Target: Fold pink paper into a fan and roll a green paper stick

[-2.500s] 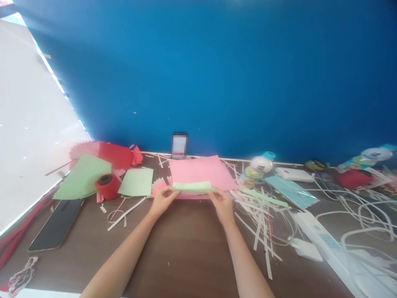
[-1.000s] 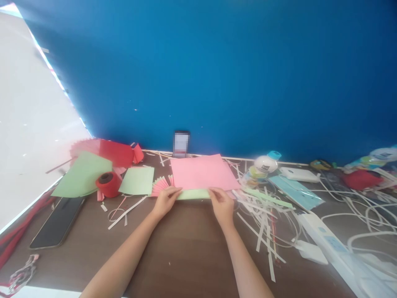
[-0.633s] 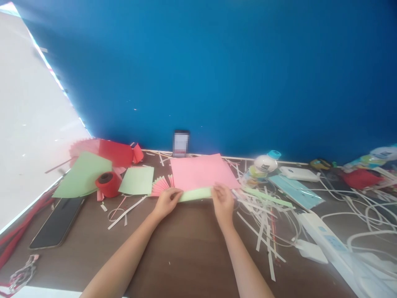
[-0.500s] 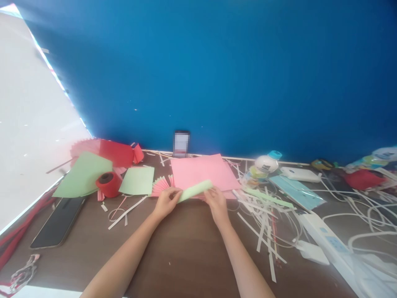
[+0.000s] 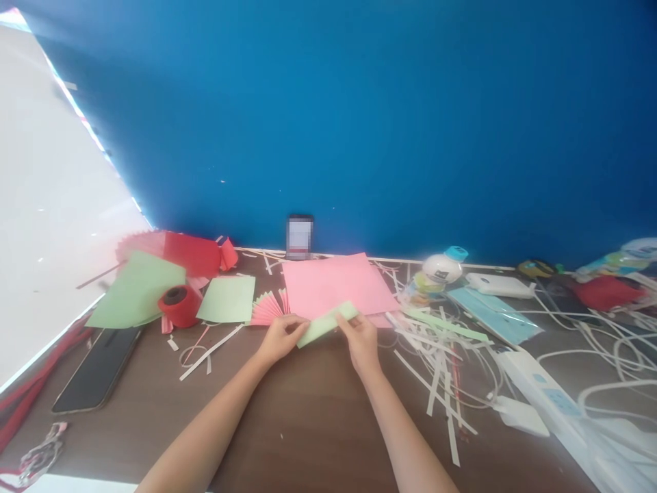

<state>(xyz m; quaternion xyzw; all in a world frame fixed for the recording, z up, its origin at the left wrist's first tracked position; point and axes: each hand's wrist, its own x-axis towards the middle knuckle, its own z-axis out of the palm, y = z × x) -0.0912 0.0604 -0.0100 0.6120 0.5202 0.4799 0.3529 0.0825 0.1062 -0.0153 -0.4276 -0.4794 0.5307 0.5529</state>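
Observation:
A narrow strip of light green paper, seemingly folded, is stretched at a slant between my hands. My left hand pinches its lower left end. At its upper right end, my right hand grips it with thumb and fingers. Just behind the strip lies a large pink paper sheet. A pleated pink and green paper fan rests beyond my left hand. Farther left lies a square of light green paper.
A red roll, green sheets and a dark phone lie on the left. To the right are scattered paper strips, a bottle, a power strip and tangled white cables. A small phone-like device leans against the blue wall.
The green paper has tilted and come slightly nearer, showing more of its flat face. Both hands have shifted a little to the right, and my right thumb now lies over the paper.

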